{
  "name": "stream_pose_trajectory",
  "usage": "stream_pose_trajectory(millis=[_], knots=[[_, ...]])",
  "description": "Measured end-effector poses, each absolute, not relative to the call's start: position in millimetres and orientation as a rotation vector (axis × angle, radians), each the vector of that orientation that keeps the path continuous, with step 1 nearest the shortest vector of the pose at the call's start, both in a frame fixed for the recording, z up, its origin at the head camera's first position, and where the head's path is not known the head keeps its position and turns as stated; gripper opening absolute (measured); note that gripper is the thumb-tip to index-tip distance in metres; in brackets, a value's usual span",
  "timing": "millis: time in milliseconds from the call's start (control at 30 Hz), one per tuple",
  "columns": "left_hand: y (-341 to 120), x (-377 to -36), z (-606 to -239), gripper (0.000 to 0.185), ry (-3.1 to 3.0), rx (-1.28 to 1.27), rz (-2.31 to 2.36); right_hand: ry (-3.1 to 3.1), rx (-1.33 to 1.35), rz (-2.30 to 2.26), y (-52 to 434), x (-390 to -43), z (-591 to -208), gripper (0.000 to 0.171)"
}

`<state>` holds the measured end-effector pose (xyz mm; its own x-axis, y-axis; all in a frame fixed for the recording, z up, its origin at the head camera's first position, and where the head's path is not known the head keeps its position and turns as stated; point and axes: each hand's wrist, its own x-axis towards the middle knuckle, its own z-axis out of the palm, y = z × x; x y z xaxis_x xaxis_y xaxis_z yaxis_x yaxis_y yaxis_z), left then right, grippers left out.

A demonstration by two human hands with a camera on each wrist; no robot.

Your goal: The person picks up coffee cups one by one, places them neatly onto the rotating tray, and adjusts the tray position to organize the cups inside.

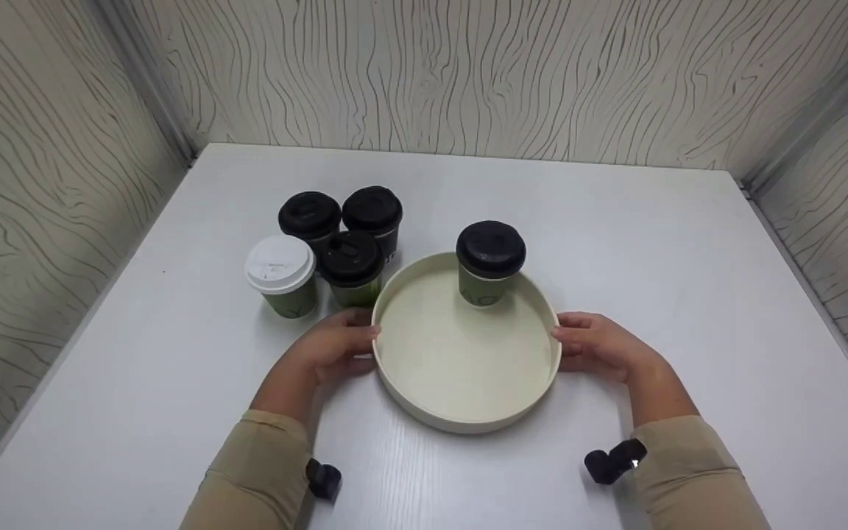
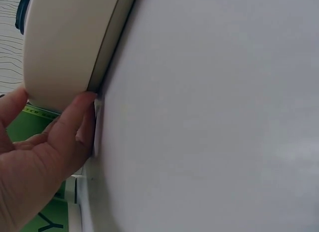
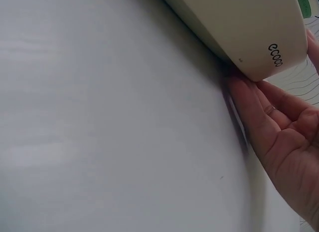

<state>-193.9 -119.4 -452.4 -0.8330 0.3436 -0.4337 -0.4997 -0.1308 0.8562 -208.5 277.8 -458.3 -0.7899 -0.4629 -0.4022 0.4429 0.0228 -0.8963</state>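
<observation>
A round cream tray point(image 1: 461, 425) lies on the white table in the middle of the head view. Inside it, at the far side, a green paper cup with a black lid point(image 1: 490, 261) stands upright. My left hand point(image 1: 339, 346) grips the tray's left rim, and my right hand point(image 1: 593, 344) grips the right rim. In the left wrist view my thumb lies over the tray point(image 2: 65, 47) and my fingers point(image 2: 75, 122) reach its base at the table. In the right wrist view my fingers point(image 3: 259, 112) curl under the tray point(image 3: 249, 32).
Left of the tray stands a tight group of cups: three with black lids point(image 1: 309, 216) point(image 1: 372, 210) point(image 1: 352, 261) and one with a white lid point(image 1: 281, 274). The nearest one almost touches the tray. Patterned walls enclose the white table point(image 1: 689, 294) on three sides.
</observation>
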Motion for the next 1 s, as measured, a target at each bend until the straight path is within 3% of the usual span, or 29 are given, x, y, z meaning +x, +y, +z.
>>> stream_pose_trajectory(millis=[400, 1000], knots=[[-123, -190, -451, 0.053, 1.592, -0.168, 1.983, 1.705, -0.033, -1.81, 278, -209, -457, 0.058], [-144, -169, -417, 0.056, 1.839, -0.142, 1.826, 1.71, 0.027, -1.873, 276, -209, -458, 0.046]])
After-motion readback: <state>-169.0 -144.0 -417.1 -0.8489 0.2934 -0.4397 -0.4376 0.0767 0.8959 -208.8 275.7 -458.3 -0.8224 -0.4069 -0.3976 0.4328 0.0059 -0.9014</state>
